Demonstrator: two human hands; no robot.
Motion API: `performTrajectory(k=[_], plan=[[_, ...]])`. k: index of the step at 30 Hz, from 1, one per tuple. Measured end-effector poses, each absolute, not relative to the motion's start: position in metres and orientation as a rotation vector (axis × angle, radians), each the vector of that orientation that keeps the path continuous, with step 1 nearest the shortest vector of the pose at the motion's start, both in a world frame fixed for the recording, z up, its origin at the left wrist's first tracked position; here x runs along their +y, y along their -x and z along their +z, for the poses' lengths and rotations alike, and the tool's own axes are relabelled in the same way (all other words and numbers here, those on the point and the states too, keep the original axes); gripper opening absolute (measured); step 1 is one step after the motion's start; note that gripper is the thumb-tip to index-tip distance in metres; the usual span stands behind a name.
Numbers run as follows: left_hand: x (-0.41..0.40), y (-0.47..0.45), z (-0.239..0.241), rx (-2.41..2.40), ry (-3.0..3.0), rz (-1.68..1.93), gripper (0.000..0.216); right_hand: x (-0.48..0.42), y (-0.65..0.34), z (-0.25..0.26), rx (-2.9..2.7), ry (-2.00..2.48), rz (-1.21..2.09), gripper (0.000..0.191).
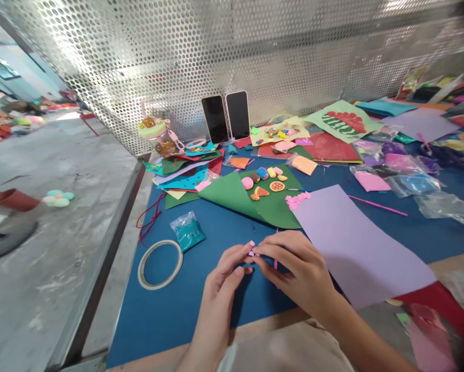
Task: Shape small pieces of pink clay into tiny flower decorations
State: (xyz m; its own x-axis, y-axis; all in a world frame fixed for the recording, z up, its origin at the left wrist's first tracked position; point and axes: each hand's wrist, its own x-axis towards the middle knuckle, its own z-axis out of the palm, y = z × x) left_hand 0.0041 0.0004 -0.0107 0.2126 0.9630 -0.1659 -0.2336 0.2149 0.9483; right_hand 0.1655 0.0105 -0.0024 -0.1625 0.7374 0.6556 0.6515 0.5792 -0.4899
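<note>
Small bits of pink modelling clay sit between the fingertips of my two hands, above the blue tabletop. My left hand is closed, with its fingers curled together beneath and beside the clay. From the right, my right hand pinches at the same clay with thumb and index finger. A pink stick shows partly behind the right fingers. Beyond the hands, a purple sheet carries a crumbly cluster of pink clay at its upper left corner. A folded green sheet bears several small clay foods, such as a round pizza.
A tape roll and a bag of teal clay lie to the left. Two phones lean on the perforated metal panel. Paper sheets, clay packets and a lidded jar crowd the back; plastic bags lie at right.
</note>
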Motion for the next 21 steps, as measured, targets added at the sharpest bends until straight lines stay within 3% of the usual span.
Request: performTrajectory(k=[17,21], plan=[[0.0002,-0.0065,-0.0097,1.010,-0.961,1.039,0.034,0.0111,-0.1647,-0.0032,-1.836,1.142,0.163,0.013],[-0.0005,-0.0051,-0.0110,1.031,-1.080,1.056,0.030,0.0111,-0.1649,0.0003,-1.765,1.163,0.324,0.014]])
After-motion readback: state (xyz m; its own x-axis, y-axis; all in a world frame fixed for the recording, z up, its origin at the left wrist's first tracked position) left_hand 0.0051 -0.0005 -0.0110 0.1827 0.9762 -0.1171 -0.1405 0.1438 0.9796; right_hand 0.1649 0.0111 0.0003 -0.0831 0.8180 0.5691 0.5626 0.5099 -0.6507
